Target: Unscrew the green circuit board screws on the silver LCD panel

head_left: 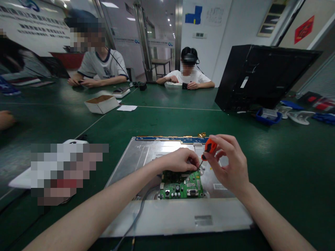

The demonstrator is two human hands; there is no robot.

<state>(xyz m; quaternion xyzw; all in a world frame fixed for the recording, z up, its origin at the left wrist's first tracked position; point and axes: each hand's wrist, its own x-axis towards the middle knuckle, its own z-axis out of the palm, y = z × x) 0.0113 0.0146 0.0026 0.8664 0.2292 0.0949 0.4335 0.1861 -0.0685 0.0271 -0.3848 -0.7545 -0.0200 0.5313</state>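
Observation:
A metal panel (225,216) lies flat in front of me, with a green circuit board (195,181) on it and a blue strip (167,139) along its far edge. My right hand (230,162) pinches the handle of an orange and black screwdriver (210,146). The screwdriver's thin shaft slants down to the board's far right corner. Beside that tip, the closed fingers of my left hand (183,160) rest at the board's far edge; whatever they hold is hidden. A grey cable (141,209) runs from the board's left side over the panel's near edge.
A black monitor casing (261,76) stands at the back right, near a blue tray (268,116). An open cardboard box (102,104) and white paper (127,108) lie back left. Partly blurred white items (21,177) are at left. Two people sit across the green table (167,120).

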